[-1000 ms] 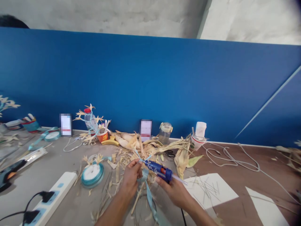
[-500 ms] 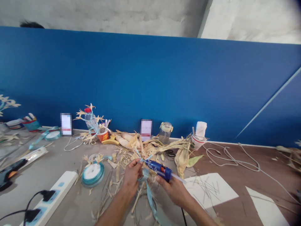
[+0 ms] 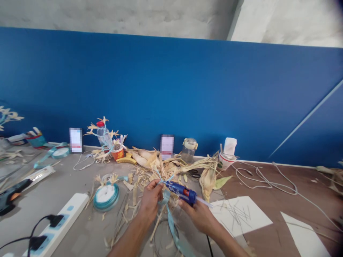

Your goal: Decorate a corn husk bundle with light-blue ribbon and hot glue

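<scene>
A glue gun (image 3: 180, 191) is gripped by the curled right hand (image 3: 198, 214); at 10 o'clock a light-blue stem (image 3: 163, 181) is pinched by the closed left hand (image 3: 150, 198).

- Hands (image 3: 150, 200): two
- Glue guns (image 3: 177, 190): two
- Phones (image 3: 167, 147): two
- Power strips (image 3: 77, 200): one
- Black plugs (image 3: 55, 220): two
- White sheets (image 3: 258, 214): two
- Red-capped bottles (image 3: 100, 124): one
- Lidded jars (image 3: 188, 155): one

The table (image 3: 70, 184) bears husks (image 3: 207, 182), a power strip (image 3: 77, 202) and paper (image 3: 258, 218).
</scene>
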The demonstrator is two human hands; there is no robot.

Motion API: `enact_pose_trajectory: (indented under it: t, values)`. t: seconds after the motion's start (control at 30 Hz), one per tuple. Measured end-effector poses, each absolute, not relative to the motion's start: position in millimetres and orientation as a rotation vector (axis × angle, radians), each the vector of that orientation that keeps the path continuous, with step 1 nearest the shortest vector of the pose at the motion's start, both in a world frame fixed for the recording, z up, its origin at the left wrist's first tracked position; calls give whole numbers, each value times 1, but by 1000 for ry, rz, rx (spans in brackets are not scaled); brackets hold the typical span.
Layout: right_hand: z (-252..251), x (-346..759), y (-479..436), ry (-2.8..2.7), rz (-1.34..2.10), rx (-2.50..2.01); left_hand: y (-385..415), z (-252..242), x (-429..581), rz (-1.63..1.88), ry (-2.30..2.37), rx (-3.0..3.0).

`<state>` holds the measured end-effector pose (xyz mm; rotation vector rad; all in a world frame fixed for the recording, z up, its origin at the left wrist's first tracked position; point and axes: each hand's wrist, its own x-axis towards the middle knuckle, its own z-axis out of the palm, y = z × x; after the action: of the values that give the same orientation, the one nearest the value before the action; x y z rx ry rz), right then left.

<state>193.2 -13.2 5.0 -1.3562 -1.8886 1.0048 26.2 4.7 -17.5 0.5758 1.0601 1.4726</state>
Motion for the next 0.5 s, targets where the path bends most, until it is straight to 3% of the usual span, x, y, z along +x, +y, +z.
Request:
enact_pose_trajectory:
  t: [0.5]
  values:
    - [5,196,-11,-1942,963,-1424,3,-16,28,1389,1136,658]
